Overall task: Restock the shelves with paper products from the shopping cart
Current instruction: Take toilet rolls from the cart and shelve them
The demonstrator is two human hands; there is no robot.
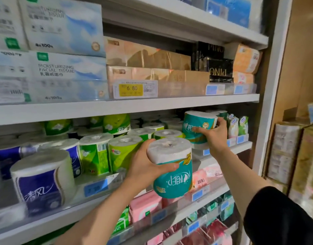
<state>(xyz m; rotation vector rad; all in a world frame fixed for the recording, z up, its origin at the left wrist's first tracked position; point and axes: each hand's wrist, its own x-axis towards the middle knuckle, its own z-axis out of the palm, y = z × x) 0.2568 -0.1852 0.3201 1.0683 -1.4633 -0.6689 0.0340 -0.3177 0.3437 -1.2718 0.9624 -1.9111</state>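
Shelves point(127, 106) packed: facial tissue boxes point(63, 71) up top left, yellow price tag point(131, 89) reads 6.80, green rolls point(116, 152) and blue rolls point(42, 181) crowd middle shelf. Left hand point(145, 167) wraps fingers round teal toilet roll point(171, 168), print upside down, held just in front of shelf edge. Right hand point(214, 133) grips second teal roll point(198, 126), tilted, at right end of middle shelf. Pink packs point(145, 206) sit below.
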